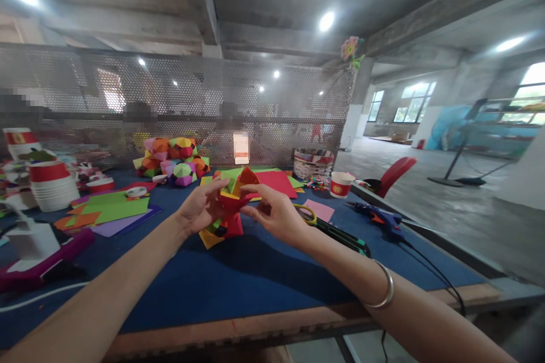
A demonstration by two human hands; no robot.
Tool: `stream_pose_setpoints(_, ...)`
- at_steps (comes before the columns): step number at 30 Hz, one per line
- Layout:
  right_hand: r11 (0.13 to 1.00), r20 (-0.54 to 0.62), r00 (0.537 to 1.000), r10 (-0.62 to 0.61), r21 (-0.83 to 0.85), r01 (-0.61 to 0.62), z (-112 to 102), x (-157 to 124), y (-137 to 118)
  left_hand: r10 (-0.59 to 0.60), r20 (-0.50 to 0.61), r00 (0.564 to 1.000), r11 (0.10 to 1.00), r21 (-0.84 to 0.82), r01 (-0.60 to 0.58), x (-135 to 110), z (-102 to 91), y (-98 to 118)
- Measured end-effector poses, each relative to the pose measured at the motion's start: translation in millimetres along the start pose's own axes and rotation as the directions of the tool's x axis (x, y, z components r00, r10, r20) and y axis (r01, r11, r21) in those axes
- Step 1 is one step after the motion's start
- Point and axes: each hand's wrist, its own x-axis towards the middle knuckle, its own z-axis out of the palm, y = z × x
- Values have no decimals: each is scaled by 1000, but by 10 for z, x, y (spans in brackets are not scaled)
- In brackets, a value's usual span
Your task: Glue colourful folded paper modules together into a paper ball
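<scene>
Over the blue table mat (238,295) I hold a folded paper model (233,202) of red, yellow, green and orange pieces between both hands. My left hand (203,207) grips its left side, thumb and fingers curled against it. On the other side, my right hand (276,212) pinches a red edge with thumb and fingertips. Directly below sit more folded paper pieces (212,238) in yellow, red and green; whether they join the held model I cannot tell. A stack of coloured paper sheets (279,184) lies just behind.
Finished paper balls (183,173) are piled at the back left. Paper cups (53,187), loose sheets (114,207) and a power strip (46,261) occupy the left. Rightward are a basket (314,163), a paper cup (341,185), scissors (307,214) and a blue glue gun (381,218) with its cord.
</scene>
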Motion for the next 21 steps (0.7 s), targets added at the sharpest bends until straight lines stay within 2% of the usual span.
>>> stream_pose_setpoints(6, 1000, 27, 999, -19, 25, 19, 90, -58, 65, 3, 51, 999, 1000, -6, -3, -23, 29, 12)
stream_pose_setpoints(12, 999, 33, 999, 13, 46, -15, 81, -71, 41, 7, 54, 999, 1000, 15, -7, -30, 27, 2)
stream_pose_setpoints(21, 999, 43, 999, -6, 39, 4, 66, -52, 21, 27, 89, 996, 1000, 5, -28, -48, 107, -1)
